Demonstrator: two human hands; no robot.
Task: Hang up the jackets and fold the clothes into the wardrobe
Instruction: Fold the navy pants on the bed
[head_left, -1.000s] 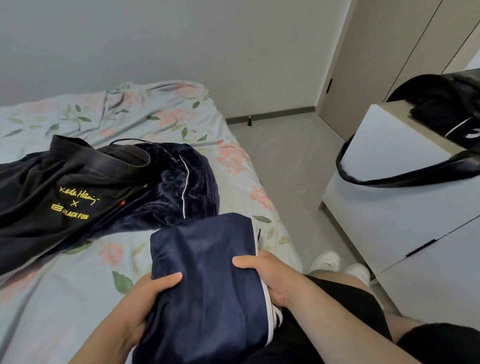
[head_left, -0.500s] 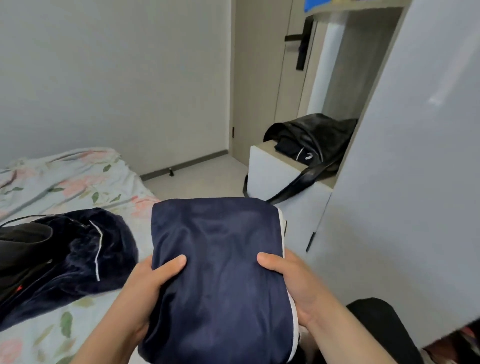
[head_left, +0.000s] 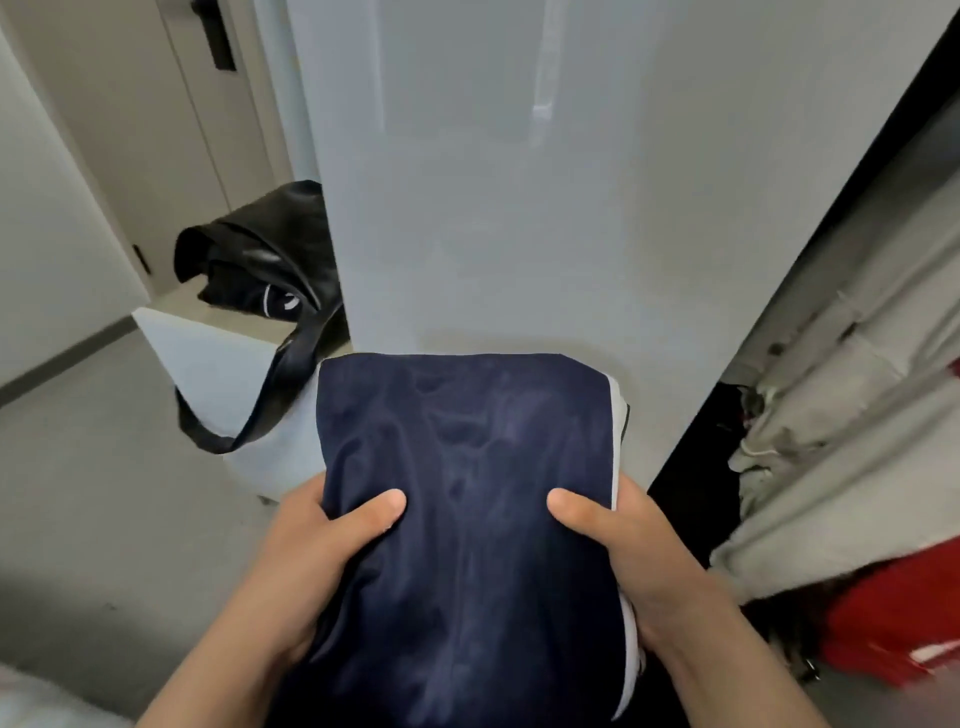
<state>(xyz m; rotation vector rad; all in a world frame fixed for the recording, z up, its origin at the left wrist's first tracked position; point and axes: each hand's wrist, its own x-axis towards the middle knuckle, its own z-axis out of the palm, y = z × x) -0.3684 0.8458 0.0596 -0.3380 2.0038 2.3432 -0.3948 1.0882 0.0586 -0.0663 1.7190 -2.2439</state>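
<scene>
A folded navy garment (head_left: 467, 519) with a white edge stripe lies flat between both hands in front of me. My left hand (head_left: 322, 545) grips its left side, thumb on top. My right hand (head_left: 628, 551) grips its right side the same way. Directly ahead stands the white wardrobe door (head_left: 519, 182), seen close up. To its right the wardrobe interior (head_left: 696, 478) is open and dark, with hanging beige clothes (head_left: 841, 415) and a red garment (head_left: 893, 618) low down.
A black leather bag (head_left: 260, 260) with a long strap sits on a low white cabinet (head_left: 208, 353) to the left of the wardrobe door. Grey floor (head_left: 93, 493) spreads to the left. A beige room door (head_left: 171, 130) stands behind.
I have turned from the bed toward the wardrobe, carrying the navy garment with both hands. The bed and the dark clothes on it have left the view; the wardrobe's interior has come in.
</scene>
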